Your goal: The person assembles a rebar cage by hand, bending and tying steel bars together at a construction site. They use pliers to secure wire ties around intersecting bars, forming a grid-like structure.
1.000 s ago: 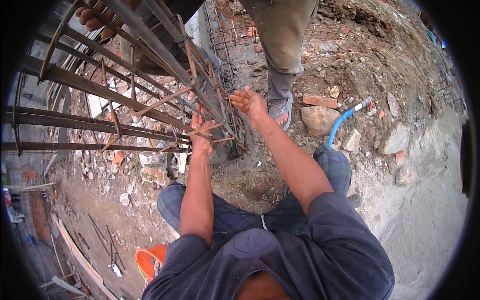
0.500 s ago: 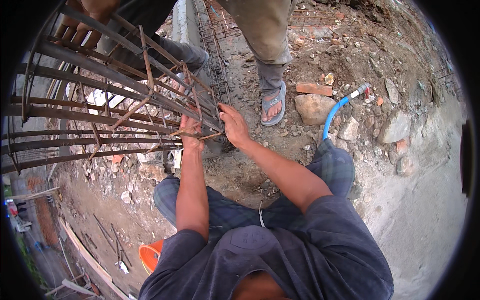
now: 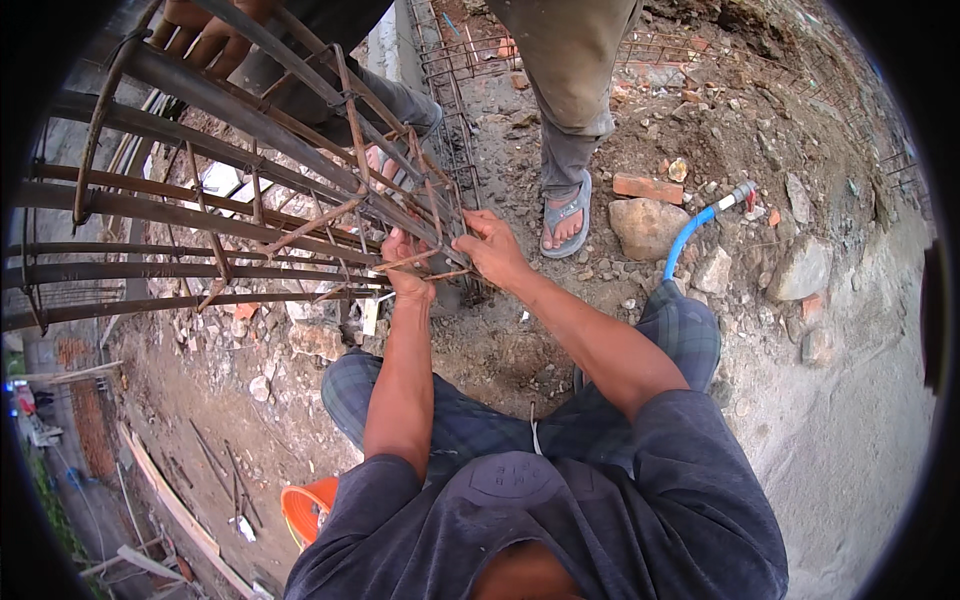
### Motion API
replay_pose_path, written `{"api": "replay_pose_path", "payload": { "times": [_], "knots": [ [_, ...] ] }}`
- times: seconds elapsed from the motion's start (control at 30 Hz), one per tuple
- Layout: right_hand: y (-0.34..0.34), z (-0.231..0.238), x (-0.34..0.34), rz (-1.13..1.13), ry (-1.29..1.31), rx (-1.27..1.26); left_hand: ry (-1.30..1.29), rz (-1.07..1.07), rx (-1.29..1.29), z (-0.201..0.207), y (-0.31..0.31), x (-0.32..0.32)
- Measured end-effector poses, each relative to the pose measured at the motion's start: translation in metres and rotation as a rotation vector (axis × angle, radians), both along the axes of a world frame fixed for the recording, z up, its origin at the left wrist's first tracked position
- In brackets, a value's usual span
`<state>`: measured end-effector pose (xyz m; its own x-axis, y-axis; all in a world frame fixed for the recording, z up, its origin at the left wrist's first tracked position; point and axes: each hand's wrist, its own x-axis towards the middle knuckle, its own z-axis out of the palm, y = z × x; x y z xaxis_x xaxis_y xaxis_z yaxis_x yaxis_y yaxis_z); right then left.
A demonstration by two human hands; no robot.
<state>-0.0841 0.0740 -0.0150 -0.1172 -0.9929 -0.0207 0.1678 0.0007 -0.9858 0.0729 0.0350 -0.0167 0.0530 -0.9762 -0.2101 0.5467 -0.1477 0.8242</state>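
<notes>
A long rebar cage (image 3: 135, 128) of rusty rods tied with bent stirrups slants in from the upper left and narrows between my hands. My left hand (image 3: 411, 278) is closed around the bars at its lower end, near a thin bent stirrup (image 3: 398, 265). Against the other side of that end, my right hand (image 3: 492, 252) pinches the cage with thumb and fingers. The rods partly cover the fingertips of both hands. Another person's hand (image 3: 222, 42) grasps the cage at the upper left.
That person's sandaled foot (image 3: 568, 225) stands just beyond my right hand. A blue hose (image 3: 690, 238) rises past my right knee, beside a large stone (image 3: 645, 228) and a brick (image 3: 648, 188). An orange bucket (image 3: 300, 512) sits by my left side. Rubble covers the ground.
The cage end and both my hands appear slightly farther right and lower in the picture, as does most of the scene. Both hands stay on the cage.
</notes>
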Motion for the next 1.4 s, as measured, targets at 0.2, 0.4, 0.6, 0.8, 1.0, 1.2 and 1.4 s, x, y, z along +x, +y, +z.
{"api": "replay_pose_path", "payload": {
  "times": [0.2, 0.4, 0.6, 0.8, 1.0, 1.2, 1.4],
  "knots": [
    [-0.010, -0.017, -0.013, 0.082, 0.001, -0.003, -0.008, -0.066, 0.026, -0.004, -0.006, -0.001],
    [-0.011, -0.025, -0.004, 0.094, -0.396, 0.166, -0.078, -0.069, 0.089, -0.018, -0.005, 0.002],
    [-0.007, -0.043, 0.023, -0.241, -0.012, 0.065, -0.030, -0.080, 0.130, -0.012, -0.004, -0.002],
    [-0.039, 0.042, -0.060, -0.420, -0.260, 0.004, -0.044, -0.047, 0.113, -0.018, -0.006, -0.007],
    [-0.030, 0.163, -0.133, 0.017, 0.265, -0.107, -0.061, -0.075, 0.164, -0.034, -0.013, 0.016],
    [0.007, 0.109, -0.236, 0.448, 1.021, 0.036, -0.147, -0.114, 0.199, 0.005, 0.003, 0.010],
    [0.166, -0.104, -0.283, 0.187, 0.819, 0.553, -0.159, -0.082, 0.213, 0.016, 0.011, 0.001]
  ]
}}
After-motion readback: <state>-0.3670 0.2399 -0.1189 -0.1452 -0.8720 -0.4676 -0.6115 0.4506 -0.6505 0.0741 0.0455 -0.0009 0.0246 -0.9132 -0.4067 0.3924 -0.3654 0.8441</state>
